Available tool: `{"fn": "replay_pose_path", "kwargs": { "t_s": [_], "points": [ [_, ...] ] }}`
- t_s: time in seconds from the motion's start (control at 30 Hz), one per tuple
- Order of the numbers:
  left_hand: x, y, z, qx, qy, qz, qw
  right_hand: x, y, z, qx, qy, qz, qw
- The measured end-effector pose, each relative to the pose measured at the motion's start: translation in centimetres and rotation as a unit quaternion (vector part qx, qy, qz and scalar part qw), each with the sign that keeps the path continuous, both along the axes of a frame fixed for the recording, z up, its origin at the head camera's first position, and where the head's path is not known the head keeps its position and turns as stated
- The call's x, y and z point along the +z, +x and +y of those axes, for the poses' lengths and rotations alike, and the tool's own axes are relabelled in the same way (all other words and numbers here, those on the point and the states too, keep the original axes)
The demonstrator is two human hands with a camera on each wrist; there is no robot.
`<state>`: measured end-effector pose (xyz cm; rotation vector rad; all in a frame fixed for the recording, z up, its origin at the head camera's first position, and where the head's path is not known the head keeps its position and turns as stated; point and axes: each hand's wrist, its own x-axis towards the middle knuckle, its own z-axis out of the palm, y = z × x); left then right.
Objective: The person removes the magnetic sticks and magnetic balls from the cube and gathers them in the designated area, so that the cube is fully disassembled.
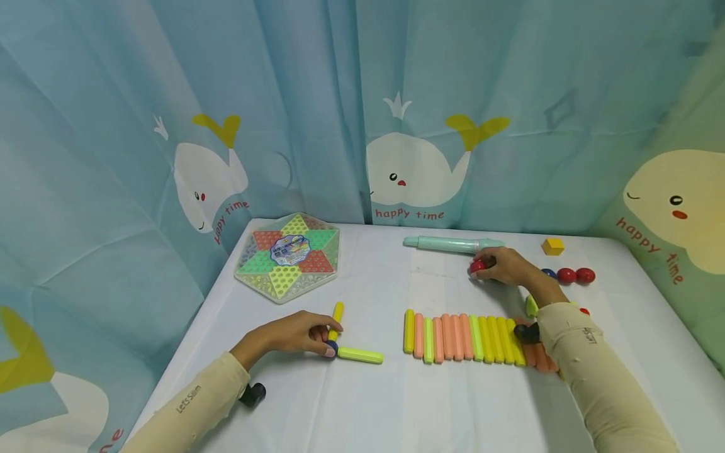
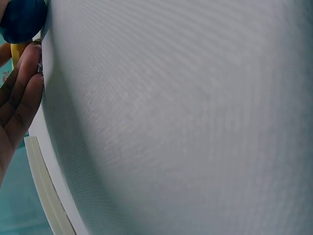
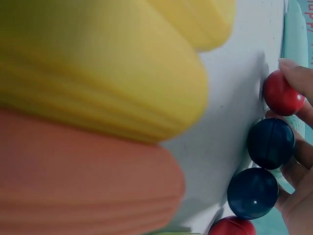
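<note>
On the left of the table my left hand pinches a small blue ball, which also shows in the left wrist view's top corner. A yellow stick points away from that ball, and a yellow-green stick points right from it. Farther back, my right hand holds a red ball between thumb and fingers, just in front of a mint-green tube. In the right wrist view two blue balls lie beside the fingers, with another red ball after them.
Under the right forearm runs a row of yellow, green and orange sticks. Two red balls and a yellow cube lie at the back right. A hexagonal Chinese checkers board sits at the back left. A whale-printed curtain hangs behind.
</note>
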<state>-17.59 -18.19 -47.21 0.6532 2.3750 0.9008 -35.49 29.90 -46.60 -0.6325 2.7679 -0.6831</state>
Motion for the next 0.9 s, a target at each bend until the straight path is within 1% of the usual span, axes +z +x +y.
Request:
{"fn": "replay_pose_path", "kwargs": {
  "t_s": [0.17, 0.27, 0.37, 0.47, 0.57, 0.67, 0.77, 0.8, 0.9],
  "points": [
    [0.1, 0.2, 0.0, 0.000, 0.004, 0.002, 1.0000, 0.4, 0.3, -0.1, 0.000, 0.005, -0.008, 1.000],
    [0.1, 0.3, 0.0, -0.002, 0.005, 0.006, 1.0000, 0.8, 0.5, -0.2, -0.003, 0.005, -0.003, 1.000],
    [0.1, 0.4, 0.0, -0.007, 0.005, 0.015, 0.9998, 2.0, 0.7, -0.9, -0.003, -0.008, 0.007, 1.000],
    [0.2, 0.4, 0.0, -0.010, 0.004, 0.024, 0.9996, 3.5, 1.0, -2.5, 0.014, -0.020, 0.020, 0.999],
    [0.3, 0.4, 0.0, -0.009, -0.002, 0.031, 0.9995, 4.8, 1.6, -4.7, 0.045, -0.030, 0.030, 0.998],
    [0.2, 0.5, 0.0, -0.002, -0.008, 0.035, 0.9994, 5.4, 2.5, -7.7, 0.083, -0.037, 0.029, 0.995],
    [0.0, 0.6, 0.0, 0.003, -0.008, 0.035, 0.9993, 5.4, 3.9, -11.4, 0.137, -0.036, 0.022, 0.990],
    [-0.1, 0.6, 0.0, 0.005, -0.008, 0.035, 0.9993, 5.4, 4.5, -12.8, 0.155, -0.035, 0.009, 0.987],
    [-0.3, 0.7, -0.1, 0.007, -0.005, 0.034, 0.9994, 4.7, 6.1, -17.2, 0.219, -0.031, -0.024, 0.975]
  ]
}}
